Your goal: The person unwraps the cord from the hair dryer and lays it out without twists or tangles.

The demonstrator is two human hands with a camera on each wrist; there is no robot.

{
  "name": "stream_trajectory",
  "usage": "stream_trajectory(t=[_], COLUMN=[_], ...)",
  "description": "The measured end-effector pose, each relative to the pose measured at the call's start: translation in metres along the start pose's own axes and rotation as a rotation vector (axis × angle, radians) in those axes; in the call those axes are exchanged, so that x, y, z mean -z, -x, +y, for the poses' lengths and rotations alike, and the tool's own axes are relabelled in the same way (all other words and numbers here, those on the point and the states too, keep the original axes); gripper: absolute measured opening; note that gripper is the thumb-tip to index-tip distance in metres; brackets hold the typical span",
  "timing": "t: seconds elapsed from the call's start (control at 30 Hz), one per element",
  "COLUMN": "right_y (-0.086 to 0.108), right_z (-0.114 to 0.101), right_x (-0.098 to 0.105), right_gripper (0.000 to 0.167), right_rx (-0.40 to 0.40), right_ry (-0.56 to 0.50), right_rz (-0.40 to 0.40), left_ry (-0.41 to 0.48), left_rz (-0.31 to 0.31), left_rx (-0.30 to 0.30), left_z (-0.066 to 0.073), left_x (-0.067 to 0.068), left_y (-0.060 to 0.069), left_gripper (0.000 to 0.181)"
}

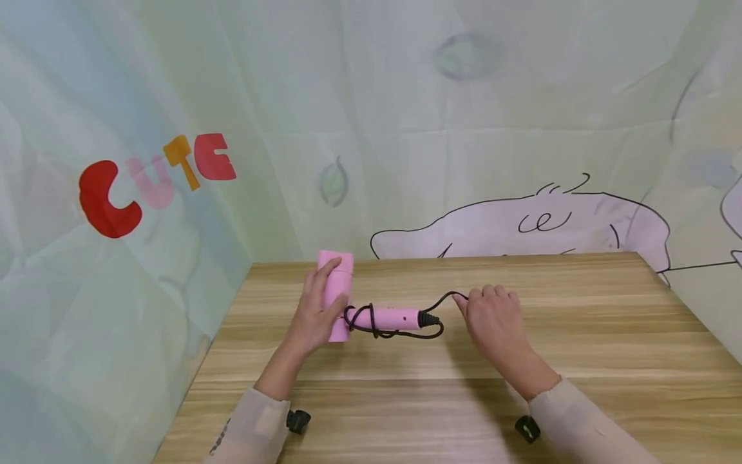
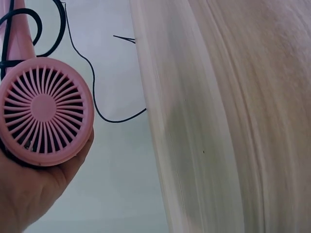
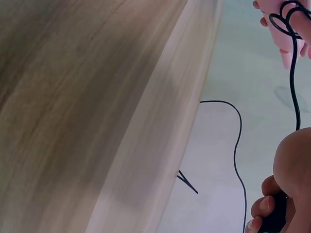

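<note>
A pink hair dryer (image 1: 394, 318) is held up over the table, its handle pointing right. My left hand (image 1: 313, 316) grips its barrel from the left, with the thumb and fingers around it. In the left wrist view the round slatted air intake of the hair dryer (image 2: 43, 108) faces the camera. A black cord (image 3: 293, 73) loops around the handle and runs from its end to my right hand (image 1: 495, 322). That hand holds the cord's far end, with a black piece like a plug (image 3: 275, 213) in its fingers; its prongs are hidden.
Below the hands lies a wood-grain table (image 1: 406, 399). Printed fabric walls stand behind it and at the sides, with the word CUTE (image 1: 110, 200) on the left and a line-drawn figure (image 1: 522, 225) at the back edge.
</note>
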State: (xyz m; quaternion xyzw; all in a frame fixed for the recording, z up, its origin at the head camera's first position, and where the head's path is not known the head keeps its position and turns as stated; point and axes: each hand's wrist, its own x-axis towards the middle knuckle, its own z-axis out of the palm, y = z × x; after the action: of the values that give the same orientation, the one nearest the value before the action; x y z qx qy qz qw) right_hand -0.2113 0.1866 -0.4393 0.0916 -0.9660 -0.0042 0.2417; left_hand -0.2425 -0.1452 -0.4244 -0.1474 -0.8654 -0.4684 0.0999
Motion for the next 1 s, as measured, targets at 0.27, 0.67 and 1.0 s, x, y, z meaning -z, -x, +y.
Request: stream_trajectory(t=[0.27,0.67,1.0], right_y=[-0.004,-0.007,-0.011], right_z=[0.001,-0.004,-0.01], right_x=[0.004,0.012,0.024], right_gripper=[0.055,0.056,0.055], right_rx=[-0.049,-0.062,-0.051], right_ry=[0.018,-0.023,-0.05], right_rz=[-0.018,0.0,0.062], left_ry=[-0.001,-0.043,-0.104], left_rz=[-0.09,-0.166,-0.174], left_rx=[-0.073,-0.074,-0.079], left_z=[0.0,-0.002,-0.002], left_x=[-0.001,-0.006,-0.007], left_y=[0.002,0.005,0.005], left_gripper=[0.067,0.065,0.066])
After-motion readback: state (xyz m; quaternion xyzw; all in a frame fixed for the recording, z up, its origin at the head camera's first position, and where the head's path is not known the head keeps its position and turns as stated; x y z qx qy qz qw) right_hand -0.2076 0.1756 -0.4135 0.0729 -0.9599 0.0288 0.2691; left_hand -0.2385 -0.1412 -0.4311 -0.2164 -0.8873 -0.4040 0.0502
